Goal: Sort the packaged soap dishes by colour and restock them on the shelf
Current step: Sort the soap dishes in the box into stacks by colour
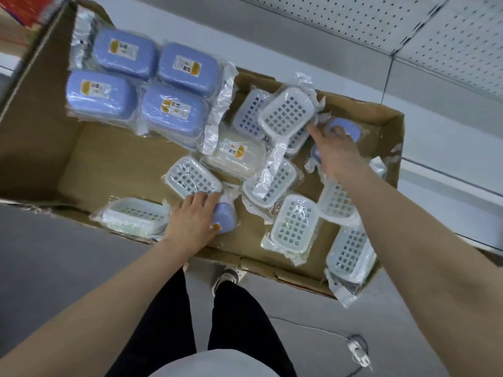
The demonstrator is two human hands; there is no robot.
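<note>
A cardboard box (40,148) holds packaged soap dishes in clear bags. Several blue dishes (174,115) with labels are stacked together at its far left. White dishes with grid inserts (291,221) lie scattered across the middle and right, and one cream dish (236,157) sits in the centre. My left hand (194,221) grips a blue dish (224,217) at the box's near edge. My right hand (336,153) reaches into the far right part and holds another blue dish (344,129), partly hidden under my fingers.
A white pegboard shelf back (408,25) and grey shelf boards (449,148) stand behind and to the right of the box. My legs and a shoe (227,278) are below the box, and a cable with a plug (359,352) lies on the floor.
</note>
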